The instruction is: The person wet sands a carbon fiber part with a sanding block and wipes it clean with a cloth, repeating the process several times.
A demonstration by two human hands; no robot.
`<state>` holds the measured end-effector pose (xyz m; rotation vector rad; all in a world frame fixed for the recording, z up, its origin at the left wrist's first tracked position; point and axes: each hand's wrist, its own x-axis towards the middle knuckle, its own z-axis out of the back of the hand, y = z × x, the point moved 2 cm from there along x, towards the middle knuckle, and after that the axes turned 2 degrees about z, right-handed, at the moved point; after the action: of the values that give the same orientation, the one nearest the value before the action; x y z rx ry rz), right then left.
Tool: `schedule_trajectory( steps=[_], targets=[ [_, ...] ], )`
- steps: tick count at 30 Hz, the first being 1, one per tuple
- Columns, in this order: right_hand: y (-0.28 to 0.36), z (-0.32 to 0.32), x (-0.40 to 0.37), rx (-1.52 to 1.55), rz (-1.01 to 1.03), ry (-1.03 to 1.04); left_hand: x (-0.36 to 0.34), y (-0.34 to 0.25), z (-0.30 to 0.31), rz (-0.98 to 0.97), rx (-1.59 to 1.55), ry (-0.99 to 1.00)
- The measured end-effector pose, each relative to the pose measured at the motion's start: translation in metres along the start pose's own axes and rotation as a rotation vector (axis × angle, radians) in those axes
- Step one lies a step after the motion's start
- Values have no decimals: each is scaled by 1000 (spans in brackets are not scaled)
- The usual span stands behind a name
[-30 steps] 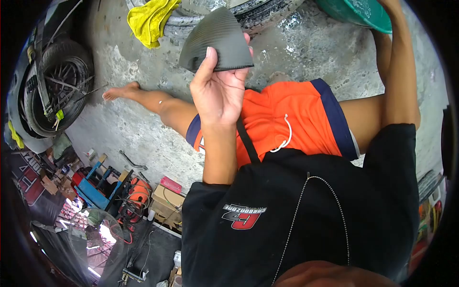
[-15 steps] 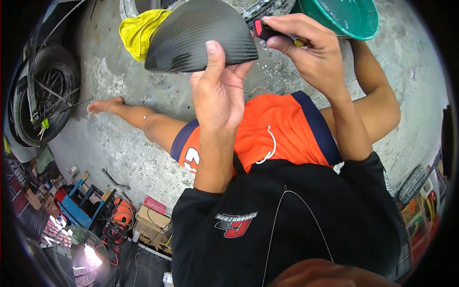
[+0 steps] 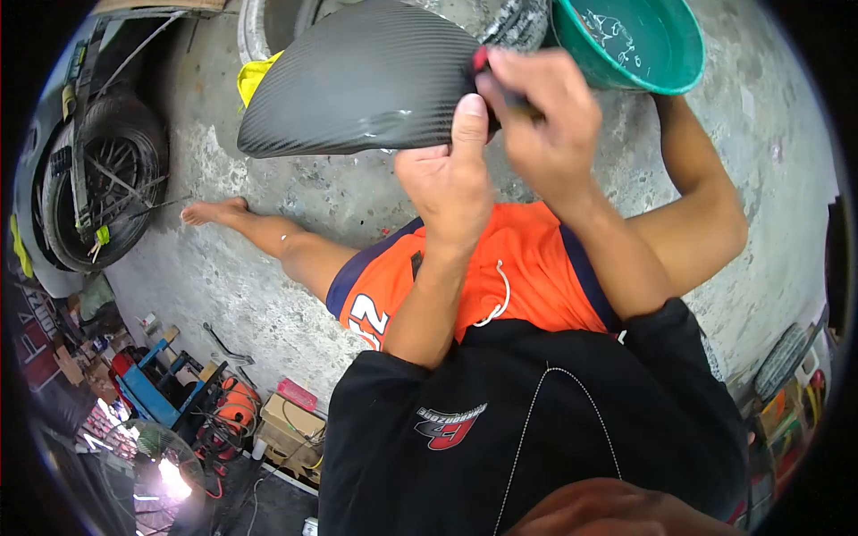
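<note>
My left hand [image 3: 451,183] grips a curved black carbon-fibre shell [image 3: 357,85] by its near edge, thumb on top. The weave shows clearly, and light glints off the lower edge. My right hand [image 3: 550,116], somewhat blurred by motion, is closed on a small black-and-red hand tool [image 3: 481,61]. The red end of that tool is right at the shell's right edge, close to my left thumb. My fingers hide most of the tool's body.
A green basin [image 3: 666,67] with water and suds stands at upper right. Behind the shell lie a yellow cloth [image 3: 257,79] and a tyre [image 3: 518,27]. A wheel [image 3: 107,183] is at left. Tools, a cardboard box [image 3: 290,424] and a fan [image 3: 147,460] crowd the lower left.
My right hand has brought the tool left and inward onto the shell's right edge. The shell has turned and now covers more of the yellow cloth; my left hand has shifted right and down.
</note>
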<state>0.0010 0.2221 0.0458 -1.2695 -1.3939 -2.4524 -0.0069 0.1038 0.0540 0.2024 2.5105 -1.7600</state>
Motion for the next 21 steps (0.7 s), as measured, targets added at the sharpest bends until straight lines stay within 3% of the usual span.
schedule_trajectory(
  steps=[1,3,6,10,13,16,18,19,21],
  targets=[
    [-3,-1,14,47,-95,3,-5,5,-2,-36,60,32],
    [-8,-2,4,27,-45,6,-9,8,-3,-53,26,3],
    [8,0,-29,15,-68,30,0,9,10,96,-115,-18],
    [-13,-14,-9,45,-128,100,-9,20,7,14,-125,-71],
    [0,-13,-34,76,-98,22,-1,14,23,71,-115,-21],
    [-4,-20,-24,44,-82,115,-12,13,36,62,-12,-72],
    [-15,-22,6,51,-208,209,-26,13,41,31,2,-52],
    [-10,-15,23,85,-363,201,-28,10,45,38,0,-42],
    [-13,-1,35,320,-603,146,-32,3,56,35,-71,99]
  ],
)
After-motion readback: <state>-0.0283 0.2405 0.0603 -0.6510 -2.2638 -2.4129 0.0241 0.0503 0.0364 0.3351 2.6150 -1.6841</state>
